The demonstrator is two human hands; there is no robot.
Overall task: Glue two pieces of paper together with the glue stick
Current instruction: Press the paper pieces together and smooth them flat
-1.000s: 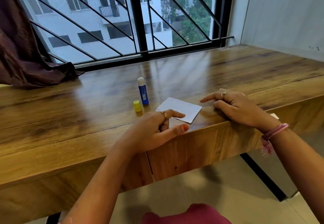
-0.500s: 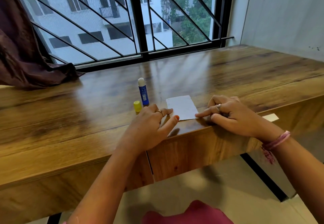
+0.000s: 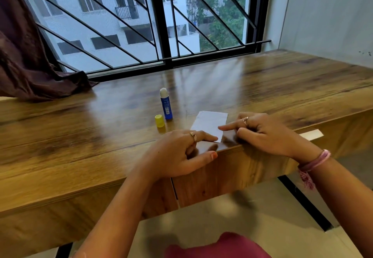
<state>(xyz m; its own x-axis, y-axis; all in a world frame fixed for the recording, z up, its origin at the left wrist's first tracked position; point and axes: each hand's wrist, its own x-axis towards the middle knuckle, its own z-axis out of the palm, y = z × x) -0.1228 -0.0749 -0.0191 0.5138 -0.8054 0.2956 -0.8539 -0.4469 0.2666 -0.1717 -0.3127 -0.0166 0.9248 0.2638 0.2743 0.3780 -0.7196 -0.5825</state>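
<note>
A small white paper point(image 3: 210, 123) lies flat on the wooden table point(image 3: 101, 140) near its front edge; whether it is one sheet or two stacked cannot be told. My left hand point(image 3: 181, 152) presses an outstretched finger on the paper's near left corner. My right hand point(image 3: 264, 134) lays its index fingertip on the paper's right side, other fingers curled. An uncapped blue glue stick point(image 3: 166, 104) stands upright just left of the paper. Its yellow cap point(image 3: 159, 121) stands beside it.
A dark curtain point(image 3: 24, 55) drapes onto the table's far left. A barred window point(image 3: 161, 25) runs along the back edge, and a grey wall point(image 3: 327, 15) closes the right. The table's front edge runs just below both hands.
The paper has been turned from slanted to nearly straight. My right hand slid left from beside the paper onto it, and my left index finger now presses its near corner.
</note>
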